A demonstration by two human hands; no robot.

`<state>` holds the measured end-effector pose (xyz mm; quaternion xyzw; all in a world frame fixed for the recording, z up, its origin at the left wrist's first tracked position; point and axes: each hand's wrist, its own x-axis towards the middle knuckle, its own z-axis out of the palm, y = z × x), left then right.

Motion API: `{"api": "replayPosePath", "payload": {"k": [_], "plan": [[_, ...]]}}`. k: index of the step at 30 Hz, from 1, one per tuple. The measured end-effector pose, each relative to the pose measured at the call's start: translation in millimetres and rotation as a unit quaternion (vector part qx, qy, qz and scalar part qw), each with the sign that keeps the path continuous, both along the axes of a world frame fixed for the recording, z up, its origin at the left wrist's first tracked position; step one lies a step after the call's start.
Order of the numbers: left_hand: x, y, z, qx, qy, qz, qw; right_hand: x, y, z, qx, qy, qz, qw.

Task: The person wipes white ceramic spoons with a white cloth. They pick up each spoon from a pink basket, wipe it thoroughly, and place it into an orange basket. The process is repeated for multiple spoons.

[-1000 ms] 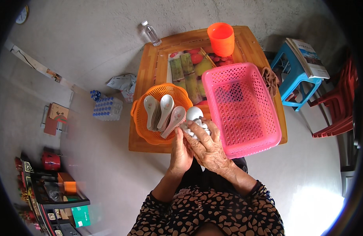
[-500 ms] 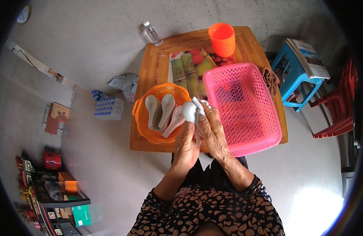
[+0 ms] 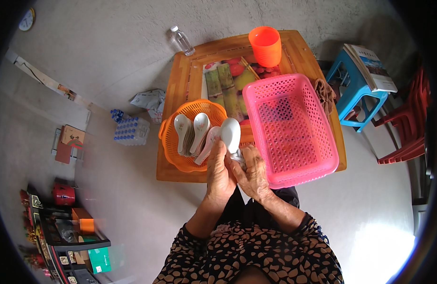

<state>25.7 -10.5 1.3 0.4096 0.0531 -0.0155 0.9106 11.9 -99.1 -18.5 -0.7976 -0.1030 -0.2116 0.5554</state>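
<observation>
My left hand (image 3: 219, 176) is closed on a white soup spoon (image 3: 231, 134), holding it bowl up over the table's front part. A crumpled white cloth (image 3: 238, 158) is wrapped about the spoon's handle, pinched in my right hand (image 3: 254, 174). The fingers of both hands partly hide the handle and cloth. Just to the left, an orange basket (image 3: 169, 155) holds stacks of similar spoons (image 3: 182, 131) with a small print, plus pinkish ones (image 3: 209, 144) beside my left thumb. A pink perforated basket (image 3: 329, 158) stands right of my right hand, with no spoons visible inside.
At the table's far side are stacked orange bowls (image 3: 265, 51), with a clear bottle (image 3: 183, 40) at the far left corner. A brown cloth (image 3: 325, 97) lies by the pink basket. A blue stool (image 3: 351, 90) bearing books and stacked red chairs (image 3: 405, 120) stand to the right.
My right hand and the cloth have slid down from the spoon's bowl to its handle. The bowl, partly covered before, is now uncovered and points up.
</observation>
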Motion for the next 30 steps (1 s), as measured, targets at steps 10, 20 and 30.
{"api": "replayPosePath", "payload": {"k": [10,20,30], "plan": [[6,8,17,0.072,-0.011,0.028,0.997,-1,-17,31,-0.184,-0.145,0.031,0.972],[2,13,16,-0.157,0.006,-0.119,0.98,13,-32,49,0.048,0.075,0.096,0.991],[-6,11,4,-0.169,-0.003,-0.159,0.973,17,-12,31,-0.237,-0.133,0.004,0.962]]}}
